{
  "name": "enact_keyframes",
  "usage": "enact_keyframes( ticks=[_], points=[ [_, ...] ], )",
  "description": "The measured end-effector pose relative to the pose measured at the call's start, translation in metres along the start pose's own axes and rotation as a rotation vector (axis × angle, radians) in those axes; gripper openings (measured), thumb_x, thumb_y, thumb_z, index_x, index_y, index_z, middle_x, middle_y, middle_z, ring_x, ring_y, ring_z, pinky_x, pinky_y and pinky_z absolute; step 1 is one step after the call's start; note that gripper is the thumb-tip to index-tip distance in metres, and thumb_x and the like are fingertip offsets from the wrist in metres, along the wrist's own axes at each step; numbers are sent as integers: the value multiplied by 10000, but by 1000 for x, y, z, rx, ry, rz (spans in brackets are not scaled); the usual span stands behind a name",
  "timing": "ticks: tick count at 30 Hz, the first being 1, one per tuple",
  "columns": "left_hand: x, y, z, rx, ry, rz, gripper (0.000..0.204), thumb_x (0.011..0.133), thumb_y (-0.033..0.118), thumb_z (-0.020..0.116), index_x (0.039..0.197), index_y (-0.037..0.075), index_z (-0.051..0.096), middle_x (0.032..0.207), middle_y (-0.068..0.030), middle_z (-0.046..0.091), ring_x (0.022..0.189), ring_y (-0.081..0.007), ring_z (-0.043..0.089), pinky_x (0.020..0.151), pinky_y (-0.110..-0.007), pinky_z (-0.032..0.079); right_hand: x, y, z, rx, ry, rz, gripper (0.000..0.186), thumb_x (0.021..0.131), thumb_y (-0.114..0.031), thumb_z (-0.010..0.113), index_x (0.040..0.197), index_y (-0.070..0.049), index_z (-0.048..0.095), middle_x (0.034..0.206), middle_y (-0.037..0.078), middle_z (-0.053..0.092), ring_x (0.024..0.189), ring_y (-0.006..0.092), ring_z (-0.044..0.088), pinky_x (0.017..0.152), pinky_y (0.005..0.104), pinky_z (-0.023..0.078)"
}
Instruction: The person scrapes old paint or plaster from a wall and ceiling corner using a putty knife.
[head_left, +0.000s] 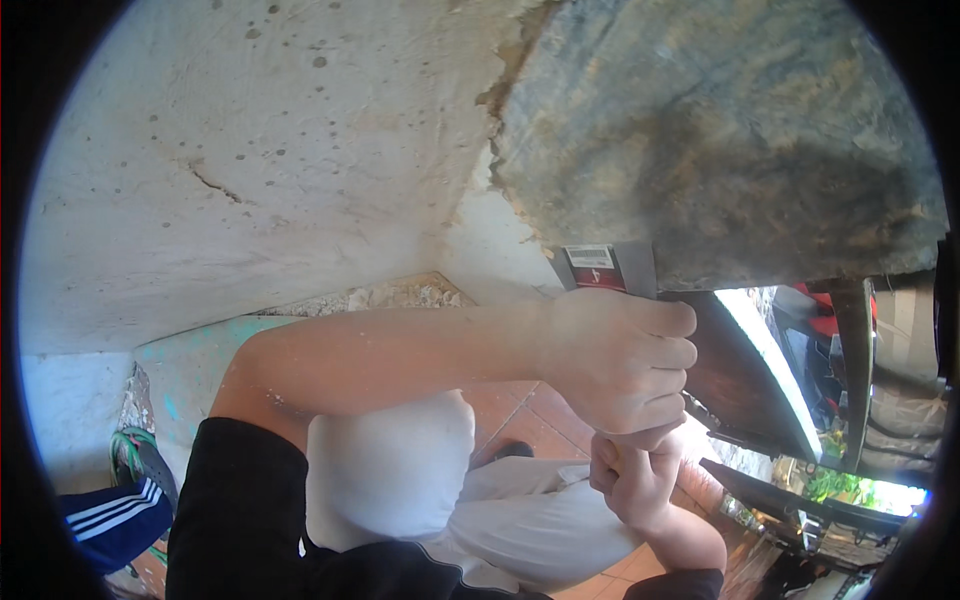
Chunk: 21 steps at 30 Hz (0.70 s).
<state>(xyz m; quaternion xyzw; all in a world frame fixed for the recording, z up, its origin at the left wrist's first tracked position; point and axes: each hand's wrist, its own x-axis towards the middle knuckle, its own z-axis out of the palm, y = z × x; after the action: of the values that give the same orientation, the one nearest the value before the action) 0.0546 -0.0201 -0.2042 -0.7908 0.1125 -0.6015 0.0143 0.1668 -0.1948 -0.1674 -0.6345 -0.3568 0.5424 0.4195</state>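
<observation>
- Head view: a broad-bladed tool (637,268) was held in the tightly curled left hand (622,362), by the stained wall (700,170); its handle was hidden, contact uncertain.
- The right hand (637,482) was clenched just below, its contents concealed.

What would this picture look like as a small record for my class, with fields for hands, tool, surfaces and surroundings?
Left hand: closed in a fist, apparently around the tool's handle, which is hidden
Right hand: closed just below the left hand; contents hidden
Tool: flat grey metal blade with red-and-white label
Blade position: at the lower edge of the mottled grey surface; contact unclear
Wall: pale, spotted, with a crack
Floor: reddish tiles
Clothing: dark sleeves, white trousers
Lower left: dark blue cloth with white stripes
</observation>
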Motion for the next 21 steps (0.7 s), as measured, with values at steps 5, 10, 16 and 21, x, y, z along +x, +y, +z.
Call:
enact_keyframes(
  ticks=[5, 10, 16, 21],
  points=[
    [4, 0, 7, -59, 77, 43, 283, 674, 204, 638, 562, 139, 386, 546, 43, 330, 553, -132, 407, 577, -282, 329, -4, -1, -12, -47, -106, -107, 324, 1054, -133, 443, 782, 16, 540, 542, -13, 465, 439, 55, 417, 405, 220, 302],
    [6, -3, 1, -60, 29, 6, 249, 584, 197, 638, 571, 145, 395, 554, 58, 346, 555, -134, 401, 574, -281, 324, 9, 7, -4, -105, -76, -161, 338, 1050, -107, 428, 752, 15, 528, 549, -2, 491, 429, 50, 407, 392, 226, 284],
    [13, 2, 3, -26, 68, 30, 224, 538, 167, 604, 572, 140, 385, 544, 44, 323, 531, -135, 362, 548, -281, 306, 5, -14, -1, -19, -101, -98, 314, 1019, -39, 403, 727, 14, 507, 558, 0, 465, 439, 53, 430, 389, 213, 291],
    [9, -13, -5, 11, 96, -5, 236, 513, 194, 588, 573, 137, 368, 547, 39, 329, 530, -137, 356, 549, -278, 303, 20, -18, 3, -43, -137, -160, 374, 1048, -108, 446, 703, 15, 525, 555, -3, 468, 439, 46, 412, 402, 212, 290]
  ],
)
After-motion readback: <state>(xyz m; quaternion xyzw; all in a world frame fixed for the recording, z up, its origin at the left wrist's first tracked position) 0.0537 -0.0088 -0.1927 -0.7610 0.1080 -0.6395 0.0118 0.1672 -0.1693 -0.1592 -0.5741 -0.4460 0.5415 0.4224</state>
